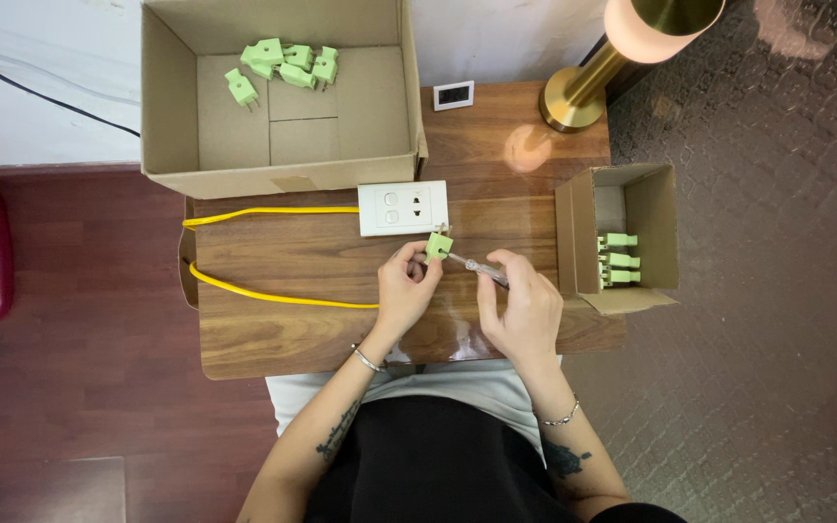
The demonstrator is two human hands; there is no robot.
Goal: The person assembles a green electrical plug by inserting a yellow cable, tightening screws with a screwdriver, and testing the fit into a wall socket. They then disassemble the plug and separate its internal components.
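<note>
1. While the left hand (405,289) pinches a small green plug (438,245) between thumb and fingertips at the middle of the frame, the plug's metal prongs point up toward the top of the picture.
2. Just right of it, the right hand (525,308) is curled around a clear-handled screwdriver (481,269), whose tip meets the plug's lower right side.
3. Both hands sit above a wooden table (283,334), wrists resting near its lower edge.
4. Directly above the plug lies a white wall socket plate (402,207), close to the prongs but apart from them; a yellow cable (273,295) runs from its left side and loops back along the table toward the left hand.
5. At the right of the frame a small cardboard box (573,232) lies on its side, with several green plugs (618,260) stacked neatly inside.
6. In the upper left a large cardboard box (171,97) holds a loose cluster of about half a dozen more green plugs (283,66) at its far end.
7. As a judgement: one plug is being worked on now, the small box's stack looks like a finished share, and the loose ones in the large box appear still to be handled, so the work seems roughly midway.
8. A brass lamp base (573,97) and a small white display (453,94) stand at the table's top edge.
</note>
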